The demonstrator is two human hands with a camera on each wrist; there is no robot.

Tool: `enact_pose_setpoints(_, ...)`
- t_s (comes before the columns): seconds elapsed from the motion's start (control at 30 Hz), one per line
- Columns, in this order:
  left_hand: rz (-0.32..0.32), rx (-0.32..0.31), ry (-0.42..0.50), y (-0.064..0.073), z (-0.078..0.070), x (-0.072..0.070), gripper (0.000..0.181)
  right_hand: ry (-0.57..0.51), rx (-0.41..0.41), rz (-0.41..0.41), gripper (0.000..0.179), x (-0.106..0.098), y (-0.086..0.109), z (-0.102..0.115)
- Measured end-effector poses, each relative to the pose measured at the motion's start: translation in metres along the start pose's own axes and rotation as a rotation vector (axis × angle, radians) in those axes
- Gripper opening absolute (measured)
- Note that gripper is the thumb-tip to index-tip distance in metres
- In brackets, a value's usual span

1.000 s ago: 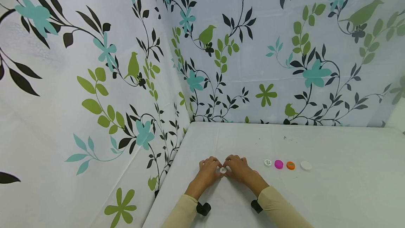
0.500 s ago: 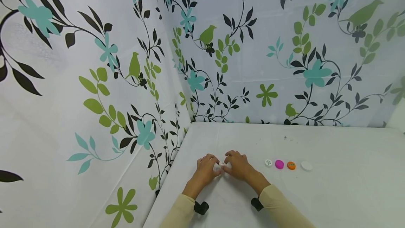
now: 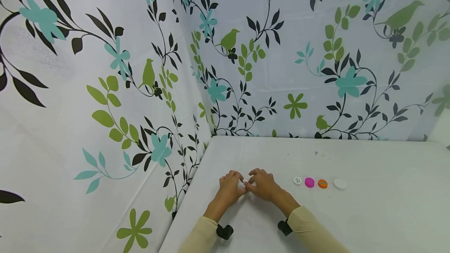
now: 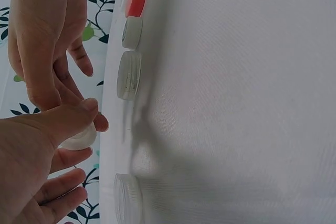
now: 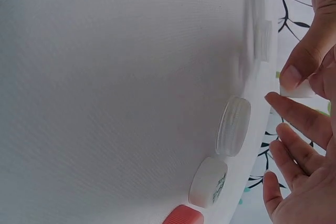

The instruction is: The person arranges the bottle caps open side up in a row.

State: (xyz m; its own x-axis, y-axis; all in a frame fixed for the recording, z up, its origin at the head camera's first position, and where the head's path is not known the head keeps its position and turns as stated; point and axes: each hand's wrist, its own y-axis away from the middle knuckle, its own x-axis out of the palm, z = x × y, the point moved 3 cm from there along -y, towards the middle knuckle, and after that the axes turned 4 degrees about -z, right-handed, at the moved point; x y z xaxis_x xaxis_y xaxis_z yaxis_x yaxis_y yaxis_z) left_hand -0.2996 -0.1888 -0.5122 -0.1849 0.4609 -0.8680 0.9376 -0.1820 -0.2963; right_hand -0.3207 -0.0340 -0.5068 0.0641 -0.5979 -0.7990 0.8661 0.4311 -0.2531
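Observation:
A small white bottle cap (image 4: 81,139) is held up between the two hands above the white table. My left hand (image 3: 228,188) pinches it between thumb and fingers, seen closely in the left wrist view. From the other side my right hand (image 3: 265,186) holds it too, thumb against it and index fingertip close by its edge; its remaining fingers (image 5: 286,161) are spread. In the head view the fingers hide most of the cap. Clear caps (image 5: 233,126) lie on the table below the hands, beside a white cap with printing (image 5: 208,182) and a red cap (image 5: 184,216).
To the right, a row holds a printed white cap (image 3: 297,180), a magenta cap (image 3: 309,182), an orange cap (image 3: 322,184) and a plain white cap (image 3: 340,184). The white table (image 3: 379,206) meets a leaf-patterned cloth (image 3: 281,69) at the back and left.
The cap has tipped from facing the head camera to being mostly hidden among the fingers. Both hands have shifted slightly away from the body. The row on the right stays put.

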Motion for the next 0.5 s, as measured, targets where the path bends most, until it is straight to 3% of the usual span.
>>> enact_pose_setpoints(0.5,0.007,0.024,-0.013,-0.002,-0.001,-0.004,0.03,-0.005,-0.011,-0.04,0.018,0.002,-0.002,-0.011)
